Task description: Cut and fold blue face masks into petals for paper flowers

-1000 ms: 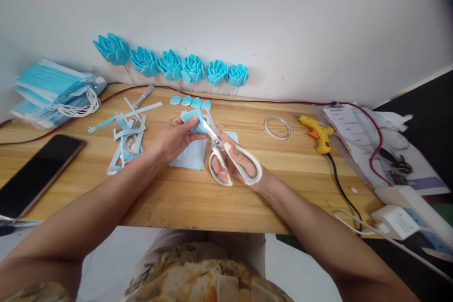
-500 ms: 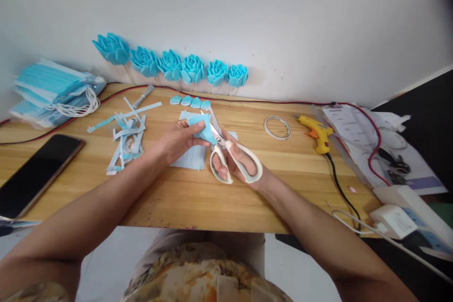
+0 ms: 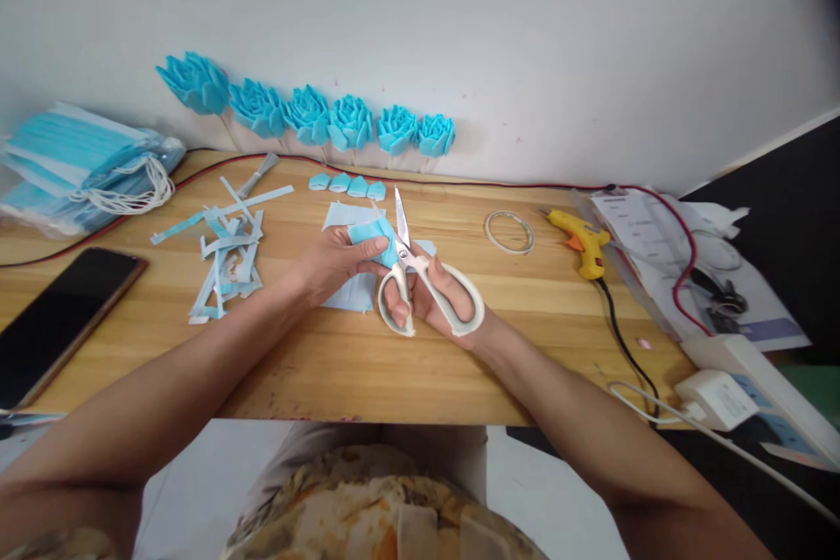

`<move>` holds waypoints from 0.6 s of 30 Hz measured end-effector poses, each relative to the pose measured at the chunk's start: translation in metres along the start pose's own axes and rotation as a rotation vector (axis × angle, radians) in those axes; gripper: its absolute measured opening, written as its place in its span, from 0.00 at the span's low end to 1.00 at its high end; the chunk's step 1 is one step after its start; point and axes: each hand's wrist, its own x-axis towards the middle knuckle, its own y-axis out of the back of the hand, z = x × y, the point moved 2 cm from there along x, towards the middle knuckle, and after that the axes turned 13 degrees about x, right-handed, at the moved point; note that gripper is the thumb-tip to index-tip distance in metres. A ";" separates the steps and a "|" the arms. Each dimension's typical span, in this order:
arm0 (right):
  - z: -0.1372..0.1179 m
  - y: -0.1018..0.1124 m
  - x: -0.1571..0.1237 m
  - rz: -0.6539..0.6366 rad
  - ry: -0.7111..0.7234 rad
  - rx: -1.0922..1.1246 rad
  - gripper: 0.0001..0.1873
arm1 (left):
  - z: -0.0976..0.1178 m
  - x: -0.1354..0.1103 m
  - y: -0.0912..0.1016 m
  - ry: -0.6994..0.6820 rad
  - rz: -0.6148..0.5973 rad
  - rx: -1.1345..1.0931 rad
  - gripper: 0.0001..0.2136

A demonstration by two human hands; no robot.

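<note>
My left hand pinches a small folded blue fabric piece above the wooden table. My right hand grips white-handled scissors, fingers through both loops, blades pointing up and away beside the blue piece. Under my hands lie pale blue mask sheets. Four small blue petal pieces sit in a row just beyond.
Several blue fabric flowers lean on the wall. A pile of blue strips, a stack of face masks and a phone lie left. Right: tape roll, yellow glue gun, cables, power strip, papers.
The scissors have swung from slanting left to nearly upright, their blades now close together. My left hand turned the blue piece and shifted it slightly right. The view dropped a little.
</note>
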 end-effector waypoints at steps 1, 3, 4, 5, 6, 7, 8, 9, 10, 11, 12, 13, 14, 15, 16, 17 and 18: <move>0.000 0.000 0.000 0.010 0.001 -0.003 0.35 | 0.000 0.000 0.000 -0.001 0.002 0.001 0.12; -0.001 0.001 0.000 0.039 0.003 -0.010 0.35 | 0.001 0.001 0.001 -0.006 0.003 0.006 0.13; -0.001 0.001 0.000 0.051 0.006 -0.012 0.36 | 0.001 0.001 0.002 -0.010 0.004 0.010 0.13; -0.002 0.000 -0.001 0.061 0.008 -0.013 0.36 | 0.001 0.002 0.003 -0.015 0.005 0.014 0.13; -0.002 0.000 -0.001 0.070 0.011 -0.011 0.36 | 0.002 0.002 0.003 -0.021 0.003 0.017 0.13; -0.003 -0.001 -0.002 0.078 0.014 -0.009 0.37 | 0.002 0.003 0.004 -0.025 0.001 0.020 0.14; -0.003 -0.002 -0.002 0.089 0.016 -0.007 0.38 | 0.002 0.003 0.005 -0.028 -0.002 0.023 0.14; -0.003 -0.002 -0.003 0.101 0.020 -0.003 0.39 | 0.001 0.003 0.005 -0.029 -0.006 0.025 0.13; -0.003 -0.003 -0.003 0.114 0.025 0.003 0.41 | 0.001 0.003 0.005 -0.029 -0.010 0.029 0.14; -0.003 -0.004 -0.003 0.126 0.030 0.010 0.42 | 0.001 0.003 0.006 -0.031 -0.011 0.032 0.14; -0.003 -0.004 -0.003 0.133 0.034 0.018 0.43 | 0.001 0.003 0.006 -0.034 -0.011 0.034 0.14; -0.002 -0.004 -0.003 0.136 0.038 0.027 0.44 | 0.001 0.003 0.006 -0.037 -0.012 0.036 0.14; -0.002 -0.005 -0.003 0.132 0.045 0.035 0.45 | 0.001 0.004 0.006 -0.040 -0.012 0.038 0.14; -0.002 -0.005 -0.003 0.125 0.050 0.041 0.45 | 0.001 0.004 0.006 -0.041 -0.014 0.040 0.14; -0.001 -0.005 -0.002 0.116 0.056 0.044 0.44 | 0.002 0.004 0.006 -0.042 -0.016 0.043 0.14; -0.001 -0.004 -0.002 0.109 0.060 0.046 0.44 | 0.002 0.004 0.006 -0.042 -0.016 0.047 0.14; -0.001 -0.004 -0.002 0.103 0.063 0.046 0.44 | 0.002 0.004 0.007 -0.044 -0.015 0.050 0.14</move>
